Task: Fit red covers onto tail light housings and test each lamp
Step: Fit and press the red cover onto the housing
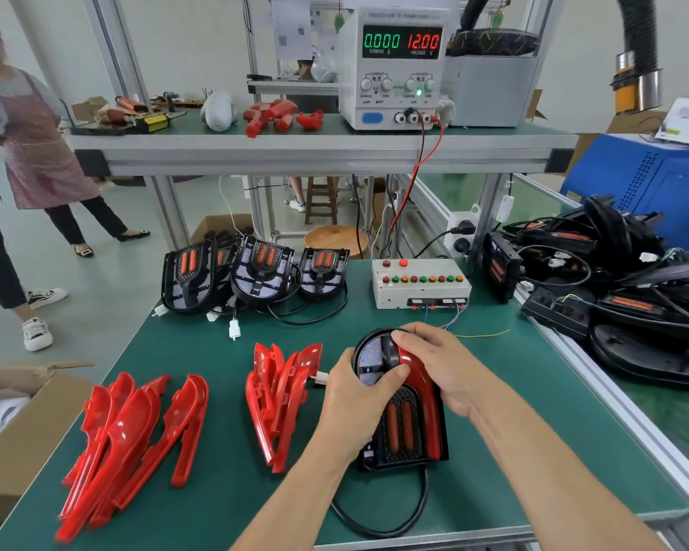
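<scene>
A black tail light housing (400,423) lies on the green mat in front of me, with a red cover (424,381) seated along its right side. My left hand (355,395) grips the housing's left edge, thumb across its top. My right hand (442,361) curls over the upper end of the red cover. Two piles of loose red covers lie to the left, a large pile (132,443) and a smaller pile (281,395). The housing's black cable (378,518) loops toward the table's front edge.
Three bare housings (255,272) stand at the back left of the mat. A switch box (418,282) with coloured buttons sits behind my hands. The power supply (394,65) on the shelf reads 0.000 A, 12.00 V. A heap of black housings (613,280) fills the right. A person (28,145) stands at left.
</scene>
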`<state>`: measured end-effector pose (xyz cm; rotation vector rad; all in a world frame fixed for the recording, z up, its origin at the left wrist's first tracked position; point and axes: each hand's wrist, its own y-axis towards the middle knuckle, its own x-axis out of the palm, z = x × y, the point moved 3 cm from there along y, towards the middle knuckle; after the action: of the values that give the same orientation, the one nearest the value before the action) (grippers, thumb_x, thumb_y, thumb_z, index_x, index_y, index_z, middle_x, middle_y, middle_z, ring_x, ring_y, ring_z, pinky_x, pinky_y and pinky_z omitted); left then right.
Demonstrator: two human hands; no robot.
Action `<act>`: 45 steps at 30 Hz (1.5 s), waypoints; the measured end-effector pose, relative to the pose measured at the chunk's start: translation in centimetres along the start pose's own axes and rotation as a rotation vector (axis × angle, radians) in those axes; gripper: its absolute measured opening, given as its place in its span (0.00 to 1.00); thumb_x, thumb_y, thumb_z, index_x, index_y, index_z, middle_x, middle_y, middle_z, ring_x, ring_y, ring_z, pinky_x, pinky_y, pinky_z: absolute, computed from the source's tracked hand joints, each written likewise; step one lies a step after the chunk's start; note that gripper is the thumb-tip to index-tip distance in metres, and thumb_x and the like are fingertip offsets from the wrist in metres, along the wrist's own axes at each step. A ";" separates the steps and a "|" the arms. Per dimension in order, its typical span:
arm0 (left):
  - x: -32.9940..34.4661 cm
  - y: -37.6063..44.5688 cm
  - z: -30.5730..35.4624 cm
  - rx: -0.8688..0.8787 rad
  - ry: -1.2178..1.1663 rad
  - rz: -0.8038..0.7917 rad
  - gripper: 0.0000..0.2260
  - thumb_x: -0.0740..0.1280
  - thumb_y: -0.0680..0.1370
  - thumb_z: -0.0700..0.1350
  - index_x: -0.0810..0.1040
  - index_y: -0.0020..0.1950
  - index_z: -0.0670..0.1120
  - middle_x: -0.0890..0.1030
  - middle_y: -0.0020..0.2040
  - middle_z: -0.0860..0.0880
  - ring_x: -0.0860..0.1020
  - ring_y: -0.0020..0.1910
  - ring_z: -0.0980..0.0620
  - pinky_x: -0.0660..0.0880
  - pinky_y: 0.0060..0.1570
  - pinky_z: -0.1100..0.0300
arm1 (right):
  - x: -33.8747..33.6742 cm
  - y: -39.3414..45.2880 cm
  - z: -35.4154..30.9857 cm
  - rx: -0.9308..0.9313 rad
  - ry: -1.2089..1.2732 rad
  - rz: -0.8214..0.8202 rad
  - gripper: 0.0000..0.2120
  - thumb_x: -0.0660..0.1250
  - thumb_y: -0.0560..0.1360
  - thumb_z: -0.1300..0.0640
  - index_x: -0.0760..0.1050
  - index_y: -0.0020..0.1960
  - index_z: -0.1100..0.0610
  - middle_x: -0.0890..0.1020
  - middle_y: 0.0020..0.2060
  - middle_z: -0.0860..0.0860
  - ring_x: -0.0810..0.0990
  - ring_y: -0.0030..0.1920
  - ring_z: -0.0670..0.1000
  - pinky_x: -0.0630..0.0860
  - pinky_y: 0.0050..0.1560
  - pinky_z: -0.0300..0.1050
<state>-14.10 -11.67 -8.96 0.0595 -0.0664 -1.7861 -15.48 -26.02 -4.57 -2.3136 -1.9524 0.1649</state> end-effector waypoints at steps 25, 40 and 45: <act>0.1 -0.1 0.2 -0.013 0.005 -0.013 0.14 0.80 0.70 0.51 0.80 0.51 0.54 0.85 0.44 0.58 0.82 0.40 0.61 0.75 0.39 0.70 | 0.0 -0.4 -0.2 -0.006 0.019 0.031 0.06 0.69 0.80 0.57 0.83 0.46 0.55 0.86 0.42 0.54 0.82 0.42 0.50 0.79 0.45 0.44; 0.0 -0.1 0.3 -0.019 -0.001 -0.053 0.14 0.80 0.71 0.51 0.80 0.53 0.54 0.86 0.46 0.57 0.84 0.44 0.59 0.76 0.42 0.69 | 0.0 -0.4 0.2 0.032 0.108 0.011 0.08 0.69 0.80 0.54 0.82 0.53 0.59 0.87 0.49 0.56 0.84 0.47 0.55 0.81 0.52 0.49; -0.1 0.1 0.3 -0.039 -0.016 -0.048 0.20 0.79 0.66 0.58 0.80 0.52 0.53 0.86 0.46 0.54 0.84 0.45 0.54 0.80 0.45 0.63 | -0.5 -0.7 0.6 -0.011 0.039 -0.057 0.13 0.66 0.82 0.48 0.82 0.59 0.55 0.87 0.54 0.53 0.84 0.57 0.52 0.79 0.60 0.48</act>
<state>-14.01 -11.56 -8.69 0.0190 -0.0415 -1.8353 -16.31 -26.39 -5.08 -2.2473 -2.0021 0.1035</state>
